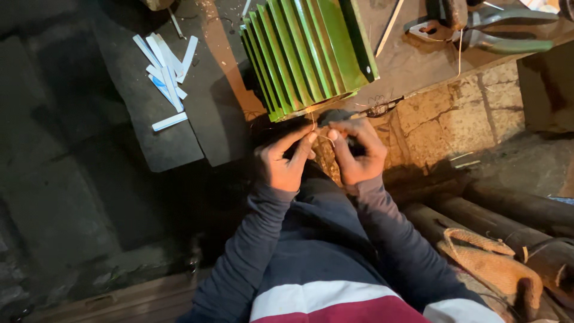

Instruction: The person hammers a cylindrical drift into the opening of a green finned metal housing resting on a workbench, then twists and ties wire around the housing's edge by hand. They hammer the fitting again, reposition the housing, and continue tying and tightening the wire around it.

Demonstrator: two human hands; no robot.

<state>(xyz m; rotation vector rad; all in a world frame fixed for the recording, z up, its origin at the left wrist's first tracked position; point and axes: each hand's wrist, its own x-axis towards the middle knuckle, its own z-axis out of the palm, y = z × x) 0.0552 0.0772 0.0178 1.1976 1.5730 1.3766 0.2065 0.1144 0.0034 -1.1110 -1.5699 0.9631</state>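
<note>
Entry, nearest to farthest. Bottom centre of the frame: the person's torso in a dark top with a white and a dark red band, both dark sleeves reaching up toward mid-frame. Lower right: a brown woven sack [496, 266] lay over dark pipes [514, 206].

Centre: the left hand [283, 161] had its fingers curled, thumb and forefinger pinched shut on a thin wire [313, 123] just below the green casing. The right hand [357, 152], just beside the left and nearly touching it at the fingertips, was likewise curled, its thumb and forefinger closed on the same thin wire; the exact hold was partly hidden by the fingers.

Above the hands, upper centre: a green ribbed motor casing [308, 54] lay on its side at the edge of a dark workbench [412, 60], its open end facing the hands. The wire ran from that open end down to the fingertips.

Upper left: a loose heap of white paper strips [165, 69] lay on a dark sheet [149, 119], well apart from the hands.

Upper right: pliers with green handles [496, 30] lay on the workbench, beside the casing but apart from it.
</note>
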